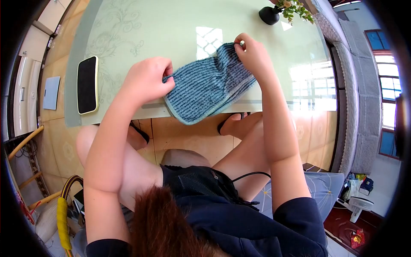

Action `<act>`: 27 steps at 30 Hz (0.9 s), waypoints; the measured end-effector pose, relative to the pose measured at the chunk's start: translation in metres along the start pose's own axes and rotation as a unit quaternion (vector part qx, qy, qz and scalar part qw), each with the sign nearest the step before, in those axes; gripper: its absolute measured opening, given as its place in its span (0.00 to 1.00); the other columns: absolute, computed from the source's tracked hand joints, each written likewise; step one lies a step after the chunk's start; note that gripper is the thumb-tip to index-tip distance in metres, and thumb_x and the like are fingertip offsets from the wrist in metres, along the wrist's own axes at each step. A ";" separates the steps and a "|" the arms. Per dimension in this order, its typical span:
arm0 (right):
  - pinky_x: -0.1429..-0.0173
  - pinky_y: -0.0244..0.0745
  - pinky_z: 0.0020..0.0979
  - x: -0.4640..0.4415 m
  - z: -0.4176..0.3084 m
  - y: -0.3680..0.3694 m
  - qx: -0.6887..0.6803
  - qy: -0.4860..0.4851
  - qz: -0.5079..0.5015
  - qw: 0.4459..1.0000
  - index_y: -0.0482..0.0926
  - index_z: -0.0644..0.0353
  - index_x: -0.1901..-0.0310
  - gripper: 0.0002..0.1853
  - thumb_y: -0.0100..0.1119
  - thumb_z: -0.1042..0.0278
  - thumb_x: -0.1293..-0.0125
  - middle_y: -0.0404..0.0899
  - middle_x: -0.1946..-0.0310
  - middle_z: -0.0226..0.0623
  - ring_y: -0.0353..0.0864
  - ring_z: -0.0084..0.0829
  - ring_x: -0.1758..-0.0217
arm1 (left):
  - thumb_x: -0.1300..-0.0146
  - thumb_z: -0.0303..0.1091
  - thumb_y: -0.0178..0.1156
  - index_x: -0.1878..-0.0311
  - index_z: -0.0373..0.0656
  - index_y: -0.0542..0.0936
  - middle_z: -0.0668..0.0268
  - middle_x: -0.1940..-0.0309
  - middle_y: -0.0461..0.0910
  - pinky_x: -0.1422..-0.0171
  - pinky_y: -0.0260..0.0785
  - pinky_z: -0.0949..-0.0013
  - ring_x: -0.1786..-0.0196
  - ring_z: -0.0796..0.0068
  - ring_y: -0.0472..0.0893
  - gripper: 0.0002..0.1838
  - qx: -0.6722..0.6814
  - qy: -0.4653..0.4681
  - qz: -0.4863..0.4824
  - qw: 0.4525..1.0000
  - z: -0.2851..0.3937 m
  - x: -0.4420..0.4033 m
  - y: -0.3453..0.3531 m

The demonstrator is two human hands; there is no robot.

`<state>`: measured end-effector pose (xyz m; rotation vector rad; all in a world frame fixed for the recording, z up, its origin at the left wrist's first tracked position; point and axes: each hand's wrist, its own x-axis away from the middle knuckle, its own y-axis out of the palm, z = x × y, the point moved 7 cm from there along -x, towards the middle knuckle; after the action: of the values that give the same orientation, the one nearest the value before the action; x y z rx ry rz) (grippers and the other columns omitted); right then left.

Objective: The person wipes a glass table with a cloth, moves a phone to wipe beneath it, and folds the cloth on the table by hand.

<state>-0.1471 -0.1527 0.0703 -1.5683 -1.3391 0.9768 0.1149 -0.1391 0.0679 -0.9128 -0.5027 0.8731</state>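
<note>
L hand [147,79] & R hand [253,55] pinch cloth [203,88] over near edge of worktop [171,36]; overhang may drag it off if grip slips.

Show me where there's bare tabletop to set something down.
Bare tabletop lies beyond the cloth, between phone and black vase, and right of the right hand, nearer than the vase. A patch shows between phone and left hand. Crowded: near middle, around the cloth.
</note>
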 end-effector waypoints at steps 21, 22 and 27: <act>0.53 0.77 0.22 0.000 0.038 -0.040 -0.381 0.050 0.000 0.923 0.78 0.71 0.59 0.11 0.55 0.70 0.35 0.84 0.67 0.38 0.85 0.23 0.61 | 0.49 0.24 0.57 0.68 0.41 0.76 0.62 0.70 0.77 0.64 0.70 0.65 0.66 0.66 0.77 0.04 0.036 0.167 0.239 0.956 0.013 0.003 -0.061; 0.54 0.79 0.24 0.004 0.041 -0.035 -0.335 0.083 -0.028 0.938 0.80 0.73 0.59 0.14 0.54 0.67 0.35 0.84 0.68 0.40 0.86 0.25 0.63 | 0.52 0.26 0.56 0.72 0.41 0.75 0.60 0.74 0.77 0.66 0.69 0.62 0.69 0.62 0.77 0.02 0.025 0.169 0.192 0.966 0.018 0.001 -0.049; 0.55 0.83 0.27 0.009 0.040 -0.031 -0.288 0.142 -0.087 0.943 0.79 0.73 0.61 0.15 0.56 0.65 0.33 0.83 0.67 0.42 0.86 0.30 0.62 | 0.48 0.30 0.57 0.75 0.41 0.77 0.62 0.80 0.76 0.71 0.66 0.63 0.76 0.63 0.75 0.05 0.016 0.138 0.136 0.981 0.012 -0.002 -0.025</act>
<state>-0.1941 -0.1366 0.0851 -1.8856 -1.6027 0.2326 0.1164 -0.1434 0.0955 -1.0703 -0.1233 0.9783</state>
